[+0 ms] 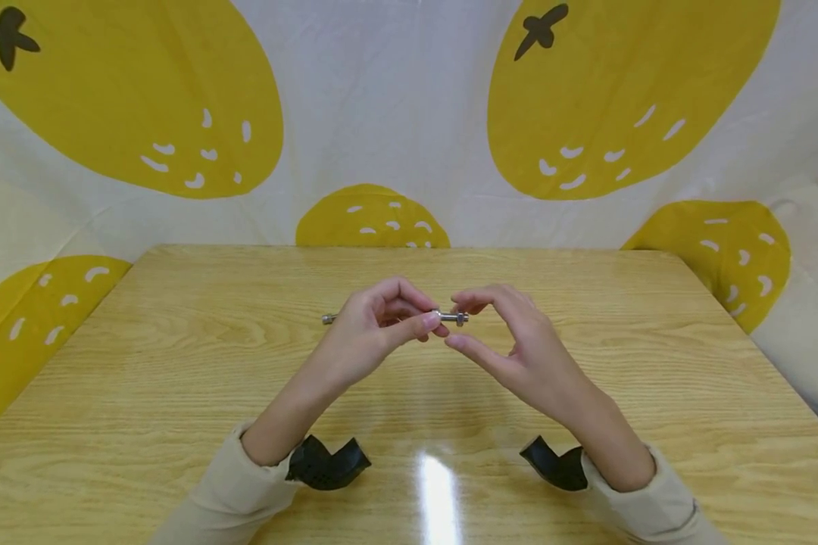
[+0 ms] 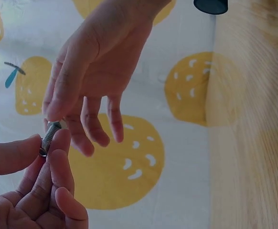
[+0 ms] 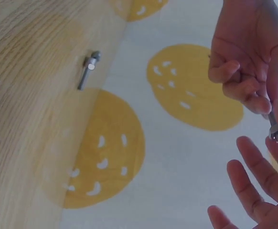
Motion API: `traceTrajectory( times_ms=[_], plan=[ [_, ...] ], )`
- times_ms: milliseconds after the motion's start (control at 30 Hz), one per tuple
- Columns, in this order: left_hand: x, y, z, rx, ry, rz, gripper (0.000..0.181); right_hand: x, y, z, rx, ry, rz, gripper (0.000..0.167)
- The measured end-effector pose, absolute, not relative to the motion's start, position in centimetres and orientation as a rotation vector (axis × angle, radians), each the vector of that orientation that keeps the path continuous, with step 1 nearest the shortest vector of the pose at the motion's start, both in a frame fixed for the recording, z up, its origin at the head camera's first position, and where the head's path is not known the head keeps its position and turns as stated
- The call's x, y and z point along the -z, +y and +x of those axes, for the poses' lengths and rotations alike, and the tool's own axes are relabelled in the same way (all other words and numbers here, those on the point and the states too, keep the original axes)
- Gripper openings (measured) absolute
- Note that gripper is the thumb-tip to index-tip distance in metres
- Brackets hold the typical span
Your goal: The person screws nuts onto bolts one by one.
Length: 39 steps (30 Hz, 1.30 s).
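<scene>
In the head view my left hand [image 1: 368,329] pinches a small metal bolt [image 1: 448,317] between thumb and fingers, its shank pointing right. A nut [image 1: 460,319] sits around the shank near its right end. My right hand [image 1: 525,344] is curved around that end, thumb and index finger apart; whether the index fingertip touches the nut is unclear. The left wrist view shows the threaded bolt [image 2: 48,139] in my left fingers [image 2: 60,143], close to the right hand [image 2: 93,62]. My right hand's other fingers [image 3: 246,191] spread loosely in the right wrist view.
A second bolt [image 3: 85,74] with hardware around one end lies on the wooden table [image 1: 211,318], partly hidden behind my left hand in the head view. A white cloth with yellow fruit shapes [image 1: 382,98] hangs behind the table. Black mounts [image 1: 330,465] are at both wrists.
</scene>
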State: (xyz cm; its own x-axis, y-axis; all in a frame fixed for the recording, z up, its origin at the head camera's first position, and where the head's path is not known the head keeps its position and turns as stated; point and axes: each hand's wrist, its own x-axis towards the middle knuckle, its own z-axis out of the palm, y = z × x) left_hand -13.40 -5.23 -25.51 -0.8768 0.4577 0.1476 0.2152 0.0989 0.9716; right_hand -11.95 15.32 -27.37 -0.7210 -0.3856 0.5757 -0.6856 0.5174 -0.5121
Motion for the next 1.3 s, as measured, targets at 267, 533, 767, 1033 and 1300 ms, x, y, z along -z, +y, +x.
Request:
traceTrajectory(
  times_ms=[267,533,767,1033,1300],
  plan=[
    [25.43,-5.25,-13.37,-1.883,2.151,0.688,0.012,27.58,15.08,-12.28,-1.012,-2.263,0.974,0.015],
    [25.43,-5.15,-13.32,-1.867,2.144,0.672,0.012,27.7,14.89,-12.31,-1.038,-2.321,0.89,0.024],
    [25.48,-5.21,-13.38,-1.865,2.171,0.701,0.013,27.38,15.14,-12.08,-1.069,-2.389,0.855,0.017],
    [25.59,-5.35,-13.47,-1.86,2.179,0.72,0.012,27.23,15.09,-12.23,-1.049,-2.209,1.014,0.035],
    [25.46,-5.17,-13.23,-1.865,2.147,0.715,0.012,27.53,15.17,-12.23,-1.056,-2.256,0.969,0.006]
  ],
)
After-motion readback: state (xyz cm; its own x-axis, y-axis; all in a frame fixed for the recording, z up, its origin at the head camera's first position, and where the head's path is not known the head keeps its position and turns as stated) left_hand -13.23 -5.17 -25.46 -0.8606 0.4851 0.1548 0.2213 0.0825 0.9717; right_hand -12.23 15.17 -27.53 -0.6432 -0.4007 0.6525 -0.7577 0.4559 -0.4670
